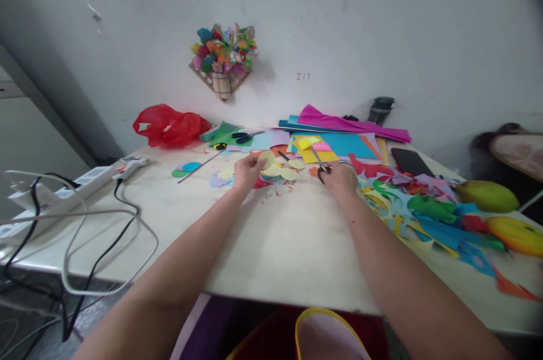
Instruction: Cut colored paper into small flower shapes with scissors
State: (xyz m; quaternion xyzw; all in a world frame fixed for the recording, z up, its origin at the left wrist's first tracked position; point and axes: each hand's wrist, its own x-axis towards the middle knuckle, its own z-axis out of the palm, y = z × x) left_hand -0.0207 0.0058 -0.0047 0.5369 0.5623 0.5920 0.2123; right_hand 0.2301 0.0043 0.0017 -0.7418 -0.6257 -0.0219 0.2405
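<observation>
Between the fingertips of my left hand (248, 172) is a pale yellow paper circle (267, 161), held just above a pile of cut paper circles (278, 171). My right hand (340, 178) grips scissors (319, 159) by their dark handles. The blades point away from me, over yellow and pink paper pieces (321, 147). Purple and cream paper circles (220, 178) lie left of my left hand. Farther left rest a blue circle (192, 167) and a green one, near a thin dark stick (199, 167).
Colourful paper scraps (432, 207) cover the right side, with a phone (410, 162) and yellow-green fruit (487, 196). A second pair of scissors (244, 137), a red plastic bag (167, 125) and a magenta sheet (352, 124) lie at the back. Power strips (70, 193) with cables stand left.
</observation>
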